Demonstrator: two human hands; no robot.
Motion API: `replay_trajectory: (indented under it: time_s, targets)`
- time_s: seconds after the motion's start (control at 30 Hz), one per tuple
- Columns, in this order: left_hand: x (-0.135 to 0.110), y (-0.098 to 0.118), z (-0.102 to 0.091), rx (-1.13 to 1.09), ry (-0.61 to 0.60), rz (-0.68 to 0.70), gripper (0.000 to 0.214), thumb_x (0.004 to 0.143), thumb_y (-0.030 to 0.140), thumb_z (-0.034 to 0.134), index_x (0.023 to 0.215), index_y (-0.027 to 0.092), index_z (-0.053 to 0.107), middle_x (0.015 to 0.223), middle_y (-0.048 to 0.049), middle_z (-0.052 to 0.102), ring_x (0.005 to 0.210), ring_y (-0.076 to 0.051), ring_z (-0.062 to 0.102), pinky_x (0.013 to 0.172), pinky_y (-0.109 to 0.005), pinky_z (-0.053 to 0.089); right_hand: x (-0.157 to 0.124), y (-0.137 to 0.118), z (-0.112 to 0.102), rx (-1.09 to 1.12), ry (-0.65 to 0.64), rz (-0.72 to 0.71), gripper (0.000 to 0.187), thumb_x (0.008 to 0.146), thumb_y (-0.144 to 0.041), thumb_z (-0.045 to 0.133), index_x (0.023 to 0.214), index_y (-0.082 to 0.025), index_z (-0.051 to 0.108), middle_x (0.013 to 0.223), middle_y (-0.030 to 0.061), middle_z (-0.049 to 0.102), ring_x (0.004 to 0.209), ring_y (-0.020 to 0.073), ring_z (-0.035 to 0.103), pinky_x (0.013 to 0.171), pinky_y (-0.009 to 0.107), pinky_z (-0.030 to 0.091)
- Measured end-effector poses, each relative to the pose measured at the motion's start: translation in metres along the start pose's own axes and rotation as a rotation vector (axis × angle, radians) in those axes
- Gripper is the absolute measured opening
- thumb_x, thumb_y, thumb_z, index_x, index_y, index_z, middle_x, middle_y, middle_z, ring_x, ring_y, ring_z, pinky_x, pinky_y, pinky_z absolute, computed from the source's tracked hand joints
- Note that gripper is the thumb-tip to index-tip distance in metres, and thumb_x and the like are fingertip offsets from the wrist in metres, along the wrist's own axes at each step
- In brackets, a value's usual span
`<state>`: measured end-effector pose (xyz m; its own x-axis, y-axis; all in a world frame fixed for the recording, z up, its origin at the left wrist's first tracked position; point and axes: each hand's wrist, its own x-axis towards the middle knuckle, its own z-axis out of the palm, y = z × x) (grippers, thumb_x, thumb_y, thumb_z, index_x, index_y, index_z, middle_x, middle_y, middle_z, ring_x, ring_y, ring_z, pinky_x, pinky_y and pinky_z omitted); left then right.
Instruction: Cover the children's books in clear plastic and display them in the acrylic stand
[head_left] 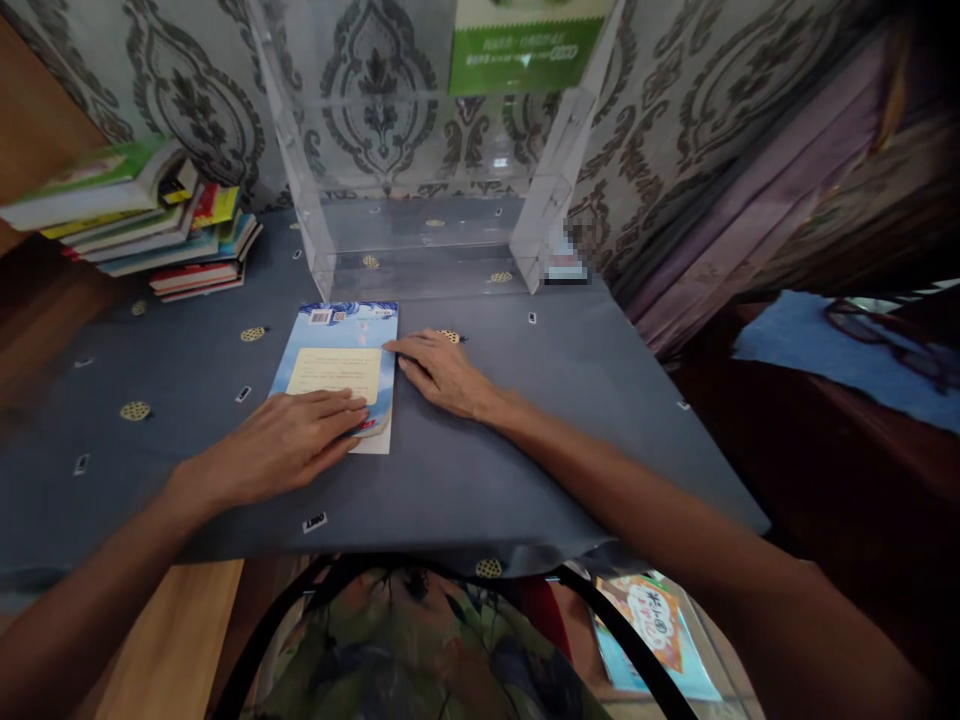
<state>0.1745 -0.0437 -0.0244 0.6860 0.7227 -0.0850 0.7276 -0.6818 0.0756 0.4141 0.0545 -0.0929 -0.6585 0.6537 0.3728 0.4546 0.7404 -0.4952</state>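
A blue paperback book [341, 335] with a cream text panel and a barcode lies on the grey tablecloth, back cover up. A white page edge or sheet pokes out beneath its lower right corner. My left hand [300, 435] lies flat across the book's lower part, fingers stretched to the right and covering its bottom left. At the book's right edge rests my right hand [442, 372], its fingers extended and the index fingertip touching the cover's side. Neither hand is wrapped around anything.
A clear acrylic rack [427, 270] stands behind the book, with a green label [525, 55] on top. To the left is a stack of books [150, 220]. The tablecloth [585, 400] ends at the front near my body. A colourful book [660, 640] lies lower right.
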Motion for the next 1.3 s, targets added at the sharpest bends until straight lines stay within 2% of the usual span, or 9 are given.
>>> replay_trajectory:
  time_s: [0.27, 0.5, 0.6, 0.73, 0.87, 1.0, 1.1, 1.17, 1.3]
  targets:
    - [0.002, -0.001, -0.005, -0.083, 0.034, 0.026, 0.045, 0.105, 0.035, 0.032, 0.13, 0.02, 0.066, 0.137, -0.0092, 0.065, 0.124, -0.026, 0.063, 0.105, -0.045, 0.052, -0.023, -0.035, 0.001, 0.18, 0.028, -0.019, 0.033, 0.103, -0.02, 0.041, 0.128, -0.018, 0.062, 0.107, 0.0085, 0.073, 0.1, 0.0215, 0.06, 0.09, 0.037, 0.05]
    - [0.001, 0.002, -0.003, -0.044, 0.008, 0.008, 0.043, 0.105, 0.034, 0.032, 0.128, 0.022, 0.066, 0.138, -0.0089, 0.063, 0.124, -0.026, 0.062, 0.102, -0.043, 0.052, -0.037, -0.055, 0.001, 0.249, 0.1, -0.065, 0.033, 0.102, -0.018, 0.042, 0.128, -0.02, 0.062, 0.105, 0.0062, 0.074, 0.096, 0.0195, 0.062, 0.087, 0.036, 0.051]
    - [0.0, 0.005, 0.0, -0.013, 0.026, 0.013, 0.04, 0.104, 0.037, 0.036, 0.127, 0.021, 0.065, 0.138, -0.0105, 0.063, 0.12, -0.028, 0.064, 0.097, -0.044, 0.054, -0.043, -0.061, 0.001, 0.214, 0.055, -0.14, 0.034, 0.101, -0.017, 0.042, 0.129, -0.02, 0.061, 0.103, 0.0068, 0.072, 0.093, 0.0184, 0.062, 0.082, 0.034, 0.053]
    - [-0.002, 0.005, 0.004, -0.026, 0.045, -0.004, 0.036, 0.103, 0.036, 0.043, 0.128, 0.022, 0.064, 0.141, -0.01, 0.061, 0.125, -0.028, 0.061, 0.101, -0.045, 0.053, -0.05, -0.065, 0.003, 0.094, -0.016, -0.312, 0.026, 0.101, -0.02, 0.046, 0.117, -0.017, 0.066, 0.097, 0.0088, 0.072, 0.095, 0.0198, 0.063, 0.083, 0.035, 0.054]
    - [-0.006, -0.018, 0.012, -0.079, 0.083, -0.033, 0.039, 0.103, 0.04, 0.042, 0.131, 0.023, 0.063, 0.142, -0.0089, 0.061, 0.13, -0.024, 0.057, 0.111, -0.044, 0.046, -0.052, -0.066, 0.006, -0.048, -0.036, -0.372, 0.023, 0.101, -0.03, 0.053, 0.113, -0.015, 0.066, 0.097, 0.0085, 0.072, 0.091, 0.0202, 0.063, 0.079, 0.035, 0.053]
    - [-0.01, -0.054, 0.025, -0.017, 0.156, -0.222, 0.054, 0.103, 0.05, 0.036, 0.142, 0.018, 0.054, 0.152, -0.0138, 0.049, 0.143, -0.028, 0.043, 0.118, -0.051, 0.036, -0.051, -0.069, 0.008, -0.123, -0.068, -0.349, 0.021, 0.103, -0.023, 0.047, 0.111, -0.018, 0.065, 0.095, 0.0059, 0.072, 0.086, 0.017, 0.062, 0.079, 0.032, 0.052]
    - [-0.013, -0.065, 0.032, 0.018, 0.167, -0.256, 0.062, 0.102, 0.054, 0.031, 0.147, 0.014, 0.049, 0.154, -0.0152, 0.046, 0.146, -0.027, 0.039, 0.119, -0.049, 0.035, -0.053, -0.07, 0.007, -0.159, -0.089, -0.345, 0.02, 0.103, -0.018, 0.045, 0.109, -0.019, 0.064, 0.093, 0.0046, 0.072, 0.083, 0.0164, 0.061, 0.077, 0.031, 0.051]
    - [-0.016, -0.059, 0.034, 0.067, 0.188, -0.261, 0.064, 0.102, 0.057, 0.031, 0.143, 0.013, 0.052, 0.151, -0.0163, 0.05, 0.143, -0.029, 0.044, 0.117, -0.05, 0.037, -0.058, -0.069, 0.004, -0.19, -0.113, -0.355, 0.019, 0.101, -0.015, 0.047, 0.111, -0.019, 0.064, 0.094, 0.0049, 0.071, 0.082, 0.017, 0.06, 0.074, 0.031, 0.05]
    - [-0.03, -0.031, 0.032, 0.17, 0.212, -0.3, 0.066, 0.1, 0.062, 0.032, 0.131, 0.013, 0.063, 0.137, -0.0182, 0.063, 0.125, -0.032, 0.062, 0.105, -0.049, 0.049, -0.07, -0.06, -0.004, -0.237, -0.109, -0.357, 0.021, 0.099, -0.013, 0.049, 0.114, -0.018, 0.063, 0.091, 0.0045, 0.071, 0.08, 0.0176, 0.058, 0.072, 0.031, 0.047]
